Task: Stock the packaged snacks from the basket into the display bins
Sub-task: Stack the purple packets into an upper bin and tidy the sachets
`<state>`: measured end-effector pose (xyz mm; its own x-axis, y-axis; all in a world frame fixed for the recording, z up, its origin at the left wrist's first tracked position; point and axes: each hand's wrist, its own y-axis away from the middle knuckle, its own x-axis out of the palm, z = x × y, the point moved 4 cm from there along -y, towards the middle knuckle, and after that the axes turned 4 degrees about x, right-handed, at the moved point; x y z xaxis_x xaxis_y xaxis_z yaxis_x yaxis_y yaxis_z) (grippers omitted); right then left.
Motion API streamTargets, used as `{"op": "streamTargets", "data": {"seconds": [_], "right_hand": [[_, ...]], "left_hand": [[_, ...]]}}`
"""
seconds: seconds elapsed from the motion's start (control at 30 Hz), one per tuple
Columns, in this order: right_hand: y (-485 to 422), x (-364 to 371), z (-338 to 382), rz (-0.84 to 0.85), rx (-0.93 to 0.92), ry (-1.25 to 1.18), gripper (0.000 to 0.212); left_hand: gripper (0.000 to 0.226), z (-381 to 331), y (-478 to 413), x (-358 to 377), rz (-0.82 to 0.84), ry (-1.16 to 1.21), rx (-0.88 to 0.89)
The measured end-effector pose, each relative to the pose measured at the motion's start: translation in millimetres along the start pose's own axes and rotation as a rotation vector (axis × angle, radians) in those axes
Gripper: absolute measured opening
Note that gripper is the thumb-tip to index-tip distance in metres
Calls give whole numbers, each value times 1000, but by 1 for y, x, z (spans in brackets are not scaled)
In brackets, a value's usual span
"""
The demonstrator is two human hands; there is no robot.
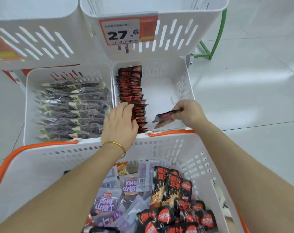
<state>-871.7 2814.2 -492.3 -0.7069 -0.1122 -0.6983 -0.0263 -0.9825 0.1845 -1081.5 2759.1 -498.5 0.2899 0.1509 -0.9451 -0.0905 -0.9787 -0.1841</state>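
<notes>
1. Head view, the bins: two white display bins sit side by side just beyond the basket [92,149]. The left bin [26,105] holds dark packets [70,106]. The right bin [181,76] holds a row of red packets [132,88] standing on edge along its left wall, the row running near to far.
2. The left hand [120,122] lies with fairly straight fingers against the near part of that row, pressing it toward the left wall. It grasps nothing.
3. The right hand [190,112] is over the near right part of the right bin, pinching one end of a single red packet [164,118] between thumb and fingers.
4. That packet hangs in the air between the two hands, just right of the row and apart from it. Its long axis runs left to right and tilts downward, with the free end pointing left and near, toward the row's near end. Its axis seems roughly in line with the shelved packets, so the coming move is likely a short carry leftward, standing it on edge beside the left hand.
5. In the basket, nearest the camera, more red snack packs [176,190] lie on the right and purple packs [107,205] on the left, so much stock remains.
</notes>
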Motion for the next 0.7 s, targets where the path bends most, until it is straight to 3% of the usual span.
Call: {"op": "streamTargets", "data": {"seconds": [0.17, 0.33, 0.43, 0.57, 0.7], "right_hand": [[-8, 22, 3, 294, 19, 146, 10], [4, 31, 8, 569, 131, 165, 40], [10, 33, 17, 663, 150, 281, 39], [18, 26, 26, 593, 65, 367, 38], [46, -14, 33, 175, 29, -75, 29]], "left_hand": [[50, 0, 1, 1, -16, -21, 12], [51, -1, 0, 2, -9, -26, 7], [51, -1, 0, 2, -1, -34, 5], [51, -2, 0, 1, 11, -45, 0], [49, -2, 0, 0, 40, -30, -15]]}}
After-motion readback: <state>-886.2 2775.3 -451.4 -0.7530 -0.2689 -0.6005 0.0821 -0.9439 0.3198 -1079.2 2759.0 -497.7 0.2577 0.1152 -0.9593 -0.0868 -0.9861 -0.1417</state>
